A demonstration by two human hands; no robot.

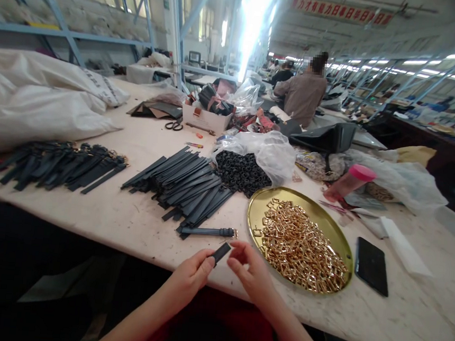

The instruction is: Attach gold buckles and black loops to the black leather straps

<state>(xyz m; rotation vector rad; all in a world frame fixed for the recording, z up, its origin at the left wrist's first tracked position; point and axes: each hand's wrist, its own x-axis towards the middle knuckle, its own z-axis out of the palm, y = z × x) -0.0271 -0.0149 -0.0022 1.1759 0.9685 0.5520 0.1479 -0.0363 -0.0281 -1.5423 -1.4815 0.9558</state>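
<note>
One dark strap (222,252) is at the lower centre of the frame, pinched between the thumb and fingers of the left hand (195,271). Beside its free end, the right hand (252,273) is half curled, a gap showing between thumb and fingertips. Both are at the near edge of the table (134,231), where bare surface stretches off to the left; rightward, only a small space separates the right hand from the brass-coloured tray (256,210).

The strap's long axis slants, its free end pointing to the upper right. Just above, a buckled strap (208,231) lies nearly level — buckle to the right. Beyond it, a heap of straps (182,182) and a pile of black loops (239,171) crowd the middle. On the right, the tray with its gold buckles (304,246) stands in the way — a phone (372,265) lies just past it.
</note>
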